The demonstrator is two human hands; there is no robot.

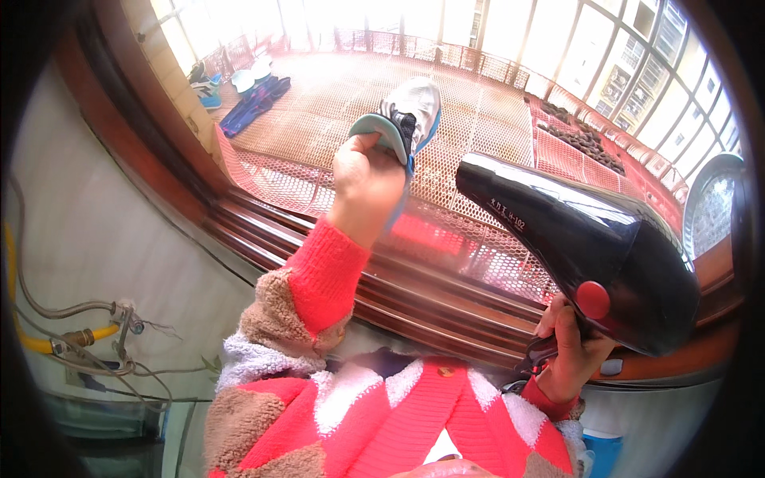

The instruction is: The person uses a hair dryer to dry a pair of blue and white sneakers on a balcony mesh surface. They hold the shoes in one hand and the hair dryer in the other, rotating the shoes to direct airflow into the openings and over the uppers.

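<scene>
My left hand [369, 185] reaches over the window sill and pinches the pale teal padded edge at the opening of a white sneaker [418, 107] with a blue sole. The shoe is held up over a mesh-covered ledge, its toe pointing away from me. A large black hair dryer [574, 239] is in my right hand [568, 343], which wraps its handle below a red round button. The dryer's nozzle points left towards the shoe, with a gap between them. Whether the dryer is running cannot be seen.
Brown window frame rails [430, 293] run in front of me. Beyond lie red mesh matting [334, 113], dark blue cloth [254, 104], another shoe [207, 92] and small dark brown pieces [583, 146]. A round tray [711, 203] stands right; a yellow hose [101, 333] is lower left.
</scene>
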